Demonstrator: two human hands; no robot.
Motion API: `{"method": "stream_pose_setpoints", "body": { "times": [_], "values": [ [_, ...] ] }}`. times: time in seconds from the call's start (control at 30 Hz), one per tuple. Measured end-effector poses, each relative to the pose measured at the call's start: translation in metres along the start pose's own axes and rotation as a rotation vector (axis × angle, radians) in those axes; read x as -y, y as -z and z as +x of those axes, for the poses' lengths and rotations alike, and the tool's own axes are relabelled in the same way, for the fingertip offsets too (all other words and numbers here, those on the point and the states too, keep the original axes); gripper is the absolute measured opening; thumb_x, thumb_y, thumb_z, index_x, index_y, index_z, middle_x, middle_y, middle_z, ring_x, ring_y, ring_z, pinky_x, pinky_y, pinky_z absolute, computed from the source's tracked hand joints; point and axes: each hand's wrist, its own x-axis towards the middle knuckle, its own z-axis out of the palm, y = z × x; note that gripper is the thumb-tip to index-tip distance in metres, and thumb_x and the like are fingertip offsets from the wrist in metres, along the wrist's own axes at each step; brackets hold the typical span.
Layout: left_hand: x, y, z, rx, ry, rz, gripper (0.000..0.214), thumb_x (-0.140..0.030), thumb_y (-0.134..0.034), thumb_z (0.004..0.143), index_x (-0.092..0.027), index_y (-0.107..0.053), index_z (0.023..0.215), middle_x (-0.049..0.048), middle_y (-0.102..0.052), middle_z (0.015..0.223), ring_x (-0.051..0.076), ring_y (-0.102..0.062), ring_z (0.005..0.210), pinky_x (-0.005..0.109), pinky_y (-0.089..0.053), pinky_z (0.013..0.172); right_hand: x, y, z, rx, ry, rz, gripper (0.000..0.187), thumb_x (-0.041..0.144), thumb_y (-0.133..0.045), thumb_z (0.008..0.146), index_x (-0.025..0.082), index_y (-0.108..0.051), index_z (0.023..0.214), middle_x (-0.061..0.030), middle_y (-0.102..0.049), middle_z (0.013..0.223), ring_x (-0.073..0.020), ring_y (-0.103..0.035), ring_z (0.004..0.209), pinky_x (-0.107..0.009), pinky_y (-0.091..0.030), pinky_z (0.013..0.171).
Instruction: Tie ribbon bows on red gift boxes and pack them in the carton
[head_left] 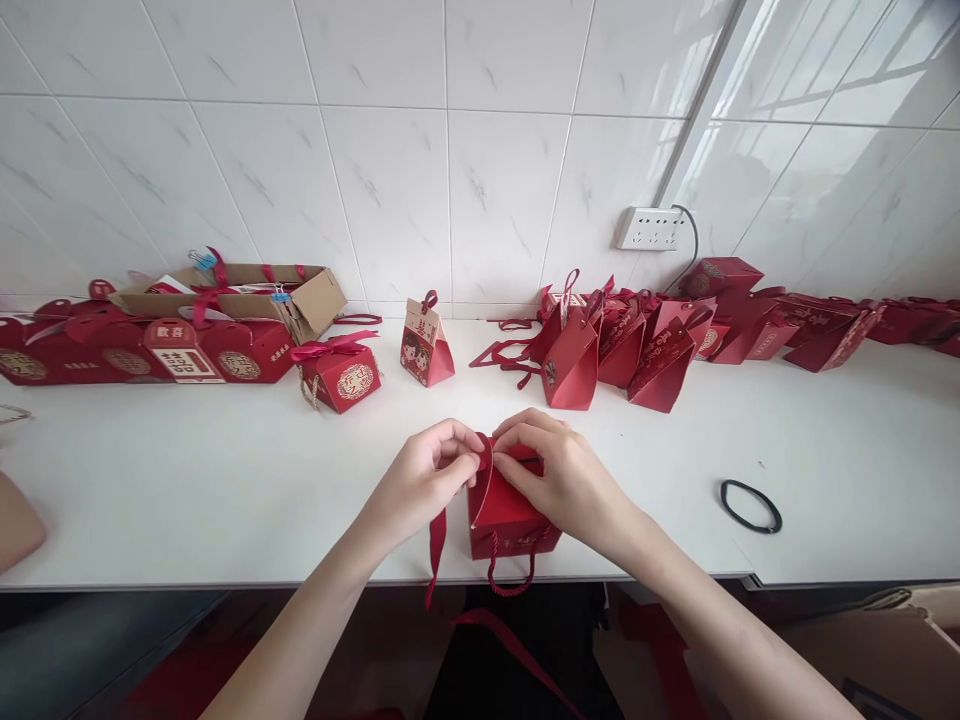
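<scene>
A small red gift box (508,520) with a rope handle stands at the front edge of the white table (187,500). My left hand (420,478) pinches a dark red ribbon (436,548) at the box's top; the ribbon hangs down over the table edge. My right hand (559,472) presses its closed fingers on the top flap of the box from the right. Both hands meet over the box's top.
Finished red boxes stand behind: one with a bow (339,375), a figure-printed one (425,345), and a cluster of red bags (607,345) running right. A cardboard carton (247,295) and flat red boxes lie far left. A black hair tie (751,505) lies right. A wall socket (649,228) hangs behind.
</scene>
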Motion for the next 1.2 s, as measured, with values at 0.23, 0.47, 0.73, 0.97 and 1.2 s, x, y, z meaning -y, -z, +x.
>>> {"method": "stream_pose_setpoints", "body": {
  "times": [0.23, 0.47, 0.73, 0.97, 1.2],
  "values": [
    [0.002, 0.001, 0.002, 0.009, -0.012, 0.082, 0.009, -0.025, -0.051, 0.080, -0.019, -0.053, 0.087, -0.0034, -0.056, 0.064, 0.011, -0.050, 0.060, 0.024, -0.038, 0.059, -0.002, -0.002, 0.002, 0.080, 0.007, -0.037, 0.010, 0.011, -0.060, 0.080, 0.019, -0.065, 0.085, -0.0072, -0.064, 0.105, -0.0210, -0.061, 0.096, -0.039, -0.047, 0.088],
    [-0.004, -0.001, 0.005, -0.132, -0.233, 0.369, 0.029, -0.034, -0.050, 0.085, -0.022, -0.053, 0.111, 0.0049, -0.061, 0.110, 0.020, -0.055, 0.104, 0.032, -0.043, 0.087, 0.005, -0.002, -0.001, -0.100, -0.031, 0.145, 0.014, 0.017, -0.050, 0.085, 0.019, -0.056, 0.073, -0.0077, -0.058, 0.098, -0.0184, -0.060, 0.090, -0.034, -0.048, 0.083],
    [-0.008, 0.003, 0.022, 0.131, -0.162, 0.327, 0.026, -0.035, -0.047, 0.087, -0.022, -0.062, 0.104, 0.0032, -0.066, 0.106, 0.019, -0.061, 0.096, 0.027, -0.048, 0.078, -0.007, 0.011, 0.008, -0.353, -0.266, 0.743, 0.011, 0.026, -0.047, 0.083, 0.022, -0.045, 0.073, -0.0026, -0.057, 0.087, -0.0178, -0.058, 0.091, -0.038, -0.050, 0.084],
    [-0.046, -0.003, 0.032, 0.243, -0.290, 0.098, 0.020, -0.030, -0.050, 0.086, -0.018, -0.065, 0.093, 0.0033, -0.068, 0.096, 0.017, -0.060, 0.098, 0.029, -0.043, 0.090, -0.007, 0.040, 0.011, -0.311, -0.168, 0.752, 0.015, 0.036, -0.048, 0.089, 0.022, -0.048, 0.083, -0.0018, -0.060, 0.085, -0.0170, -0.061, 0.090, -0.040, -0.049, 0.090],
    [-0.048, -0.005, 0.038, 0.209, -0.194, -0.186, 0.029, -0.040, -0.055, 0.084, -0.017, -0.049, 0.068, -0.0060, -0.040, 0.056, 0.005, -0.033, 0.046, 0.022, -0.032, 0.048, 0.006, 0.014, -0.024, -0.133, -0.230, 0.137, 0.064, 0.043, -0.063, 0.076, 0.018, -0.029, 0.124, -0.0139, -0.049, 0.109, -0.0207, -0.059, 0.080, -0.038, -0.054, 0.065]
  ]
}}
